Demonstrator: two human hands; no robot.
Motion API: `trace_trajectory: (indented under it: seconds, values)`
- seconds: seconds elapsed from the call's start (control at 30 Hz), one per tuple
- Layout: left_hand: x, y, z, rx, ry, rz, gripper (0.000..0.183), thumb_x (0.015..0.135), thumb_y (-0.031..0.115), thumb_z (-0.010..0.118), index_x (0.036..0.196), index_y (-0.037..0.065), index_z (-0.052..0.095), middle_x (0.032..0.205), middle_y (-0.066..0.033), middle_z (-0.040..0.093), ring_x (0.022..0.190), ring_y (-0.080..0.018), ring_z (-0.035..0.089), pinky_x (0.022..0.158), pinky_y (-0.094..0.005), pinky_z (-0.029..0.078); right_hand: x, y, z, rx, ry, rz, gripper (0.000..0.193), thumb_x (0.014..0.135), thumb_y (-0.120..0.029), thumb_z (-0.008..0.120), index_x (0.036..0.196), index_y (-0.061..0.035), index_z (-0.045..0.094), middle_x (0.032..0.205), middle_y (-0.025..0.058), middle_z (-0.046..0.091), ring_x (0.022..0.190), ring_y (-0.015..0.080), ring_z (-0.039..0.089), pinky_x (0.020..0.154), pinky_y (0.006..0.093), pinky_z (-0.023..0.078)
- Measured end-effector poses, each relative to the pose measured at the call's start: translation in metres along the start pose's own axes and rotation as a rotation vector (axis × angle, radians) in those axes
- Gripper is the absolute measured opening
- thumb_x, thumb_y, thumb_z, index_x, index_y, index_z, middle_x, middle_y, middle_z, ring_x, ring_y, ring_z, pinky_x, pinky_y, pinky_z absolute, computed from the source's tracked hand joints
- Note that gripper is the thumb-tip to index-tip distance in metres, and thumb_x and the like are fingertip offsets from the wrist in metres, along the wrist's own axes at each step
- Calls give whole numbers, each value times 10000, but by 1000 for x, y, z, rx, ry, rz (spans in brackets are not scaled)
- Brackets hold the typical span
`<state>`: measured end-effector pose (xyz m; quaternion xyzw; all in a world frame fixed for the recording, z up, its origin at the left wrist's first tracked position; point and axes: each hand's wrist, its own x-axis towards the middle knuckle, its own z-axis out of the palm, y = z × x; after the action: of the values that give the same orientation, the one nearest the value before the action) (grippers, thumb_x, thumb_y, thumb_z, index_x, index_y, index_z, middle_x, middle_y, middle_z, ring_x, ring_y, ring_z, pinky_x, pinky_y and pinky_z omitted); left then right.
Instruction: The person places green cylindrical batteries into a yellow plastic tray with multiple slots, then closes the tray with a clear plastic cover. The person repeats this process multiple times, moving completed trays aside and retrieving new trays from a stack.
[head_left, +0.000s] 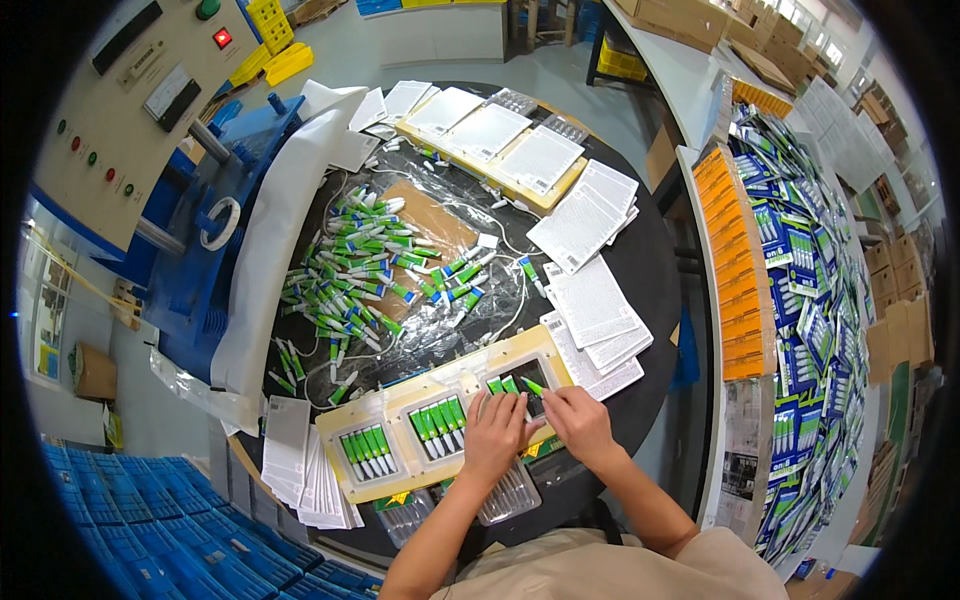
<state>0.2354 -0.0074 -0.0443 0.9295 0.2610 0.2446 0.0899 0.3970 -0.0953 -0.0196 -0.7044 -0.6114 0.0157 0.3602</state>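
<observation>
My right hand point(580, 425) pinches a small green-and-white tube point(535, 384) over the right-hand recess of a cream tray fixture point(400, 396). Beside it, my left hand point(494, 438) lies over the same recess, fingers stretched out and their tips on the green ends of tubes point(508, 383); the lower part of these tubes is hidden under the hand. Rows of similar tubes fill the middle recess point(437, 428) and the left recess point(368, 452), white caps toward me. Beyond the fixture spreads a loose heap of green, white and blue tubes point(350, 260).
White printed cards lie in stacks at right point(600, 310) and front left point(305, 470). A second fixture point(540, 190) bearing cards stands at the back. Clear plastic blisters point(510, 495) sit under my forearms. Blue press machinery point(205, 270) rises left; a bin of packaged tubes point(800, 330) stands right.
</observation>
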Motion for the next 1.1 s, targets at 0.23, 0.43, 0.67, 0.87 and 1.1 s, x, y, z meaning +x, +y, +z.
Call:
trace_trajectory:
  seconds: [0.23,0.43,0.67,0.87,1.1]
  values:
    - [-15,-6,-7,-16,-175,-5,656,883,385,740,1383,-1,561,1434,-136,575,1381,-278,502,1211,-555,267,5,-3,18,25,-112,-145,335,827,-62,698,1150,21,666,1112,167,629,941,325,650,797,400,543]
    - [-5,-11,-19,-201,-110,-52,645,894,327,733,1410,16,502,1416,-172,578,1357,-301,522,1210,-556,260,53,12,9,160,11,-128,184,870,-105,729,1012,10,705,1050,153,689,898,347,660,792,433,547]
    - [97,-100,7,-36,172,-278,293,870,222,758,1088,55,659,1037,-120,644,994,-319,604,853,-458,460,187,88,66,-627,-193,180,217,831,-216,757,919,-25,705,987,136,683,955,311,626,820,429,523]
    - [122,-144,33,220,-126,-166,192,837,221,769,932,76,685,943,-91,661,998,-274,617,868,-429,435,102,51,10,-191,53,119,125,865,-123,720,964,-47,730,939,126,660,891,277,641,731,404,541]
    - [68,-82,-20,-334,203,-312,183,843,86,763,1021,54,732,960,-122,698,910,-302,658,823,-406,497,3,3,-12,-145,-89,-198,363,775,-44,645,1123,50,687,1004,126,629,909,267,634,707,336,546]
